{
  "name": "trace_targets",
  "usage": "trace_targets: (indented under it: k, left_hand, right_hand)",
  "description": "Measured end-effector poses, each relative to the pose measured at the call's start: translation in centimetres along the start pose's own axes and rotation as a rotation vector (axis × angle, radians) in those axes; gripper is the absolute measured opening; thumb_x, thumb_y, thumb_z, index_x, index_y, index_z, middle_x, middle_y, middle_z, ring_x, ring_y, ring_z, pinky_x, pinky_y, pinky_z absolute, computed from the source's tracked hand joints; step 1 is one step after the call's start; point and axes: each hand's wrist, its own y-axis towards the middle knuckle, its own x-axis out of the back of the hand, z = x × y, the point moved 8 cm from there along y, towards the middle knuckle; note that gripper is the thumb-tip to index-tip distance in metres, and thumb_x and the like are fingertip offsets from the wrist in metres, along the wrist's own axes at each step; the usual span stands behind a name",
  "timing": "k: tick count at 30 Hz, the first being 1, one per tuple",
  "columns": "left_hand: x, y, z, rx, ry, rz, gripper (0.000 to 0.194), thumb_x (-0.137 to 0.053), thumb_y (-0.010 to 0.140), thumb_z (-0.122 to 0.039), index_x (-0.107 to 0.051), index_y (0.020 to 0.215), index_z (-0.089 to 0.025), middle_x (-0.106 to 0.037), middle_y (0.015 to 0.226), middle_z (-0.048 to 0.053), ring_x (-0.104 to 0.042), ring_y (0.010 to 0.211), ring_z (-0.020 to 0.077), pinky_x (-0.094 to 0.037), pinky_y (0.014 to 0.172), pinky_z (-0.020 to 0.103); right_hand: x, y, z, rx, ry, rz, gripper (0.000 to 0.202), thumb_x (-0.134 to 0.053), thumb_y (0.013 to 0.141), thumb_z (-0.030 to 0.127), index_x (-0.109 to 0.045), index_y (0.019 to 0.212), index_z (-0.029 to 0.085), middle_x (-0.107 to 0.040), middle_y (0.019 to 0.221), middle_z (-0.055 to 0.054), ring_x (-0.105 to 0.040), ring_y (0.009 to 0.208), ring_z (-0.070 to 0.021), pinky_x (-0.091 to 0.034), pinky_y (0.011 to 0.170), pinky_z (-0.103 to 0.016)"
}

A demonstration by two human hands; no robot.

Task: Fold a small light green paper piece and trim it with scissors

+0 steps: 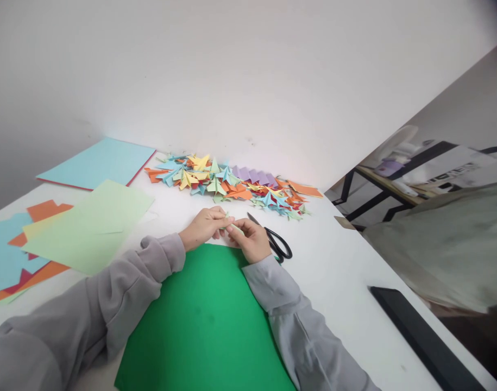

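Observation:
Between my hands is a small light green piece of folded paper [235, 228], mostly covered by fingers. My left hand [205, 225] pinches its left end, fingers curled. On the other side my right hand [251, 239] grips it with thumb and fingers. Both hands are above the far edge of a big green sheet [203, 320]. A pair of scissors [281, 245] with black handles lies just right of my right hand, partly hidden by it. Beyond my hands, a heap of small folded paper planes [215, 176] in several colours lies along the wall.
Light blue sheets [101, 160] are stacked at the back left. In front of them lie a pale green sheet [89, 228] and orange, blue and red paper scraps [4, 258]. A black bar [419, 334] rests near the right edge of the white table [338, 293].

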Motion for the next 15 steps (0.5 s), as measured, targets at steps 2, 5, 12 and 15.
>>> trace_targets:
  k: [2, 5, 12, 15]
  left_hand:
    - [-0.1, 0.0, -0.1, -0.029, 0.026, 0.008, 0.035, -0.055, 0.068, -0.043, -0.059, 0.053, -0.011, -0.043, 0.07, 0.001, -0.044, 0.047, 0.0038, -0.039, 0.04, 0.018]
    - [-0.1, -0.1, -0.1, -0.064, 0.046, -0.006, 0.032, -0.055, 0.068, -0.042, -0.063, 0.06, -0.013, -0.046, 0.08, 0.004, -0.05, 0.063, 0.0086, -0.042, 0.045, 0.018]
    - [1.9, -0.1, -0.4, -0.128, 0.095, -0.253, 0.019, -0.065, 0.06, -0.033, -0.067, 0.067, -0.015, -0.058, 0.072, 0.004, -0.054, 0.072, 0.0143, -0.042, 0.066, 0.026]
    - [2.0, -0.1, -0.3, -0.131, 0.073, -0.255, 0.018, -0.064, 0.06, -0.031, -0.067, 0.066, -0.015, -0.059, 0.071, 0.003, -0.054, 0.071, 0.0145, -0.04, 0.064, 0.026]
  right_hand:
    - [0.1, 0.0, -0.3, -0.039, 0.016, -0.017, 0.03, -0.067, 0.056, 0.043, -0.058, 0.066, 0.016, -0.055, 0.046, 0.003, -0.048, 0.039, -0.0099, -0.042, 0.039, -0.023]
    - [0.4, 0.1, -0.6, -0.061, 0.033, -0.036, 0.03, -0.067, 0.056, 0.042, -0.058, 0.064, 0.015, -0.056, 0.046, 0.002, -0.048, 0.038, -0.0094, -0.041, 0.038, -0.022]
    - [0.9, 0.2, 0.2, 0.122, -0.111, -0.061, 0.024, -0.063, 0.064, 0.038, -0.054, 0.058, 0.016, -0.056, 0.049, 0.001, -0.049, 0.042, -0.0098, -0.042, 0.042, -0.022]
    - [0.8, 0.1, 0.3, 0.157, -0.166, -0.069, 0.023, -0.062, 0.066, 0.037, -0.054, 0.059, 0.016, -0.056, 0.05, 0.001, -0.051, 0.043, -0.0109, -0.043, 0.044, -0.023]
